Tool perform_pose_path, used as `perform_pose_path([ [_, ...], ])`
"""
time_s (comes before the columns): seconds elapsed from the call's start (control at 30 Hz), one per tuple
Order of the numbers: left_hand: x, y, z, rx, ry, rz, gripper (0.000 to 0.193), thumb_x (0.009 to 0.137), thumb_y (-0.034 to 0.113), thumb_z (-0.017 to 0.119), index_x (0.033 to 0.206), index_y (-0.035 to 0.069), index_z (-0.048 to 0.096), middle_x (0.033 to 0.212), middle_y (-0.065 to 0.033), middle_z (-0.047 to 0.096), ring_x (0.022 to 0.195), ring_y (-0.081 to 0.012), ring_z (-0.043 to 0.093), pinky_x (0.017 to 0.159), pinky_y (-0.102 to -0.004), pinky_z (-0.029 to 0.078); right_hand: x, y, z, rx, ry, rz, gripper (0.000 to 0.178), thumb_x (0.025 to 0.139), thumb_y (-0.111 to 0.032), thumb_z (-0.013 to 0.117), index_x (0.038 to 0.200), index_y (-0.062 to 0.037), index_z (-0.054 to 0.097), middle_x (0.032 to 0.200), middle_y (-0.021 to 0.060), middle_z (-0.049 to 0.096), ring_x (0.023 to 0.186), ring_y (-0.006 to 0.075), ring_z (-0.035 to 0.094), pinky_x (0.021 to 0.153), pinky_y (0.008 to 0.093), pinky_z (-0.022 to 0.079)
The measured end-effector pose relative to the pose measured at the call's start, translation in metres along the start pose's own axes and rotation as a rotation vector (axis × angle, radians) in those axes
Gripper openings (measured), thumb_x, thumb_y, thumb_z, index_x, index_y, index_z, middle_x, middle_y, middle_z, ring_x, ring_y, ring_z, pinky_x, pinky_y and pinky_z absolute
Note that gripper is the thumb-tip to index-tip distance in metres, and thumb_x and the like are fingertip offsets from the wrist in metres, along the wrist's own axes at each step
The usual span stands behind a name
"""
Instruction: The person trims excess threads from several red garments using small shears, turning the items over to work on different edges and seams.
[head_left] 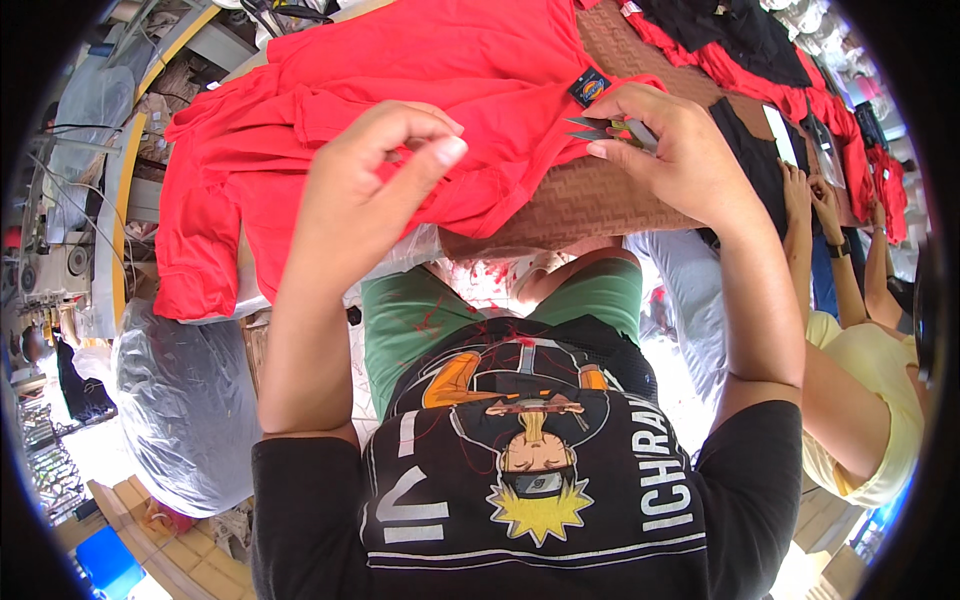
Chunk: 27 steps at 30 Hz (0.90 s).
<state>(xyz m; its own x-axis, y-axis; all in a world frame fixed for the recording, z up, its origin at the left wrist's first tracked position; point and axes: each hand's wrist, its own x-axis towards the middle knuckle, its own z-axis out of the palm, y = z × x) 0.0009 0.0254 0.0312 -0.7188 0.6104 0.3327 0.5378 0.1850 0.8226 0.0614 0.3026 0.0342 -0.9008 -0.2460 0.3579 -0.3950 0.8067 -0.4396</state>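
Held small snips point(620, 130) in the right hand point(680, 145), with fingers closed around the handle and the two pointed blades slightly apart — aimed leftward over the red garment point(450, 60), just below its dark blue label point(590, 87). Had the left hand point(370, 155) raised over the same red cloth, well apart from the snips, with thumb and forefinger curled toward each other and tips close together; could not tell of anything thin pinched between them. Saw the red garment spread in folds across the surface point(600, 195), over its brown patterned cover, and hanging past the near edge at left. Wore green shorts point(420, 305) and a black printed T-shirt point(450, 470), both dotted with bits of red thread. Noticed a bulky plastic-wrapped bundle point(185, 400) at lower left, a co-worker's yellow top point(870, 390) at right, and more red and black garments point(730, 45) at upper right.
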Motion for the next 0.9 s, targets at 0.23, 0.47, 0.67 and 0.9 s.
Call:
perform_pose_path([
  [0.23, -0.005, -0.050, 0.037, 0.437, -0.146, 0.055, 0.029, 0.082, 0.006, 0.066, 0.110, 0.014, 0.068, 0.112, -0.0083, 0.060, 0.108, -0.0278, 0.055, 0.096, -0.0368, 0.044, 0.004, 0.015, -0.038, -0.224, -0.071, 0.042, 0.026, 0.079, -0.016, 0.069, 0.101, -0.0017, 0.064, 0.093, 0.0168, 0.065, 0.083, 0.0339, 0.065, 0.072, 0.0398, 0.051],
  [0.47, 0.003, -0.064, 0.053, 0.481, -0.126, 0.082, 0.016, 0.077, 0.011, 0.072, 0.093, 0.009, 0.069, 0.103, -0.0049, 0.063, 0.098, -0.0264, 0.057, 0.087, -0.0365, 0.047, -0.031, 0.050, -0.082, 0.068, -0.182, 0.365, 0.028, 0.080, -0.012, 0.072, 0.104, 0.0002, 0.064, 0.091, 0.0060, 0.067, 0.085, 0.0131, 0.059, 0.078, 0.0291, 0.047],
  [0.67, 0.002, -0.058, 0.060, 0.464, -0.034, 0.079, 0.012, 0.077, 0.011, 0.073, 0.088, 0.008, 0.068, 0.087, -0.0057, 0.067, 0.085, -0.0252, 0.061, 0.075, -0.0368, 0.050, -0.024, 0.043, 0.044, 0.402, -0.408, 0.594, 0.051, 0.079, -0.054, 0.073, 0.084, -0.0034, 0.071, 0.068, 0.0032, 0.062, 0.068, 0.0114, 0.057, 0.065, 0.0282, 0.047],
  [0.9, -0.001, -0.040, 0.073, 0.384, 0.108, 0.142, 0.010, 0.081, 0.006, 0.070, 0.091, 0.005, 0.069, 0.086, -0.0066, 0.070, 0.078, -0.0180, 0.067, 0.071, -0.0295, 0.053, -0.019, 0.014, 0.086, 1.111, 0.161, 0.715, 0.013, 0.089, -0.020, 0.070, 0.087, -0.0073, 0.070, 0.061, -0.0106, 0.051, 0.056, 0.0002, 0.042, 0.051, 0.0206, 0.034],
])
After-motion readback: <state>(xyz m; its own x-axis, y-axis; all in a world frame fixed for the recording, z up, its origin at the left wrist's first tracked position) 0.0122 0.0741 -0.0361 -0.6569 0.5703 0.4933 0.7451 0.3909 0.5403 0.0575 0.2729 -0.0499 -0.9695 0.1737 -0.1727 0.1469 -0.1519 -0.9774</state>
